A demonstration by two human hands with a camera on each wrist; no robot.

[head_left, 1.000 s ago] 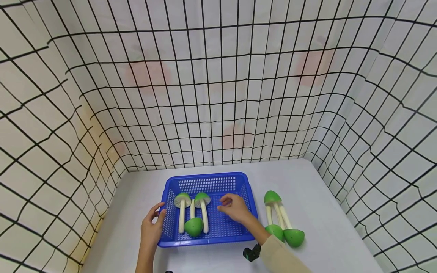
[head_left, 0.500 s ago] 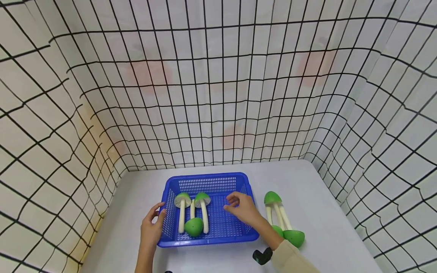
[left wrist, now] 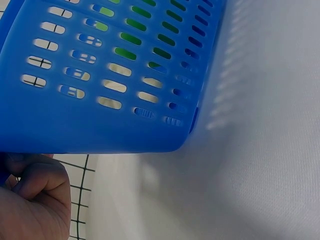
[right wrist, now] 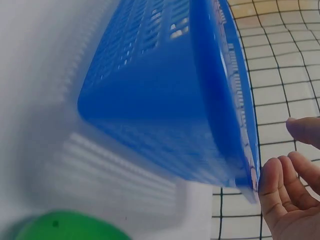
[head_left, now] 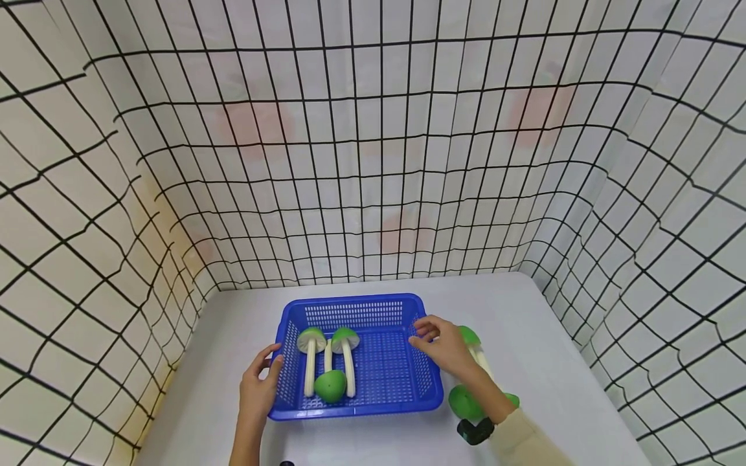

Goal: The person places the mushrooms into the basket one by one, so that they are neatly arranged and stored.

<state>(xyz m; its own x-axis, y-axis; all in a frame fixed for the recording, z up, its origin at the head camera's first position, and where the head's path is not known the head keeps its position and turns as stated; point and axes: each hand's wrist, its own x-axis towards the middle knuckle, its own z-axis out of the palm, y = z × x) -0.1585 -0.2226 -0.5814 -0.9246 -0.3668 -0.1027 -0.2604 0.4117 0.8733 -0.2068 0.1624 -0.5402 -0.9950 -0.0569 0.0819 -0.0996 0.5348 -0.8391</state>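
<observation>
A blue plastic basket (head_left: 361, 412) sits on the white table. Inside, toward its left side, lie three toy mushrooms (head_left: 330, 386) with green caps and white stems. My left hand (head_left: 258, 385) pinches the basket's left rim, with curled fingers also visible in the left wrist view. Over the right rim is my right hand (head_left: 443, 346), holding nothing; thumb and fingers stand apart in the right wrist view. Several more green-capped mushrooms (head_left: 465, 402) lie on the table right of the basket, partly hidden by my right forearm.
Black wire grid (head_left: 373, 162) over white cloth encloses the table (head_left: 559, 388) at the back and both sides. A black strap-like piece (head_left: 474, 430) is by my right wrist. A small dark object (head_left: 287, 463) shows at the bottom edge.
My right hand has moved right, from above the basket's inside to its right rim. The forearm now covers more of the mushrooms outside. My left hand stays at the left rim.
</observation>
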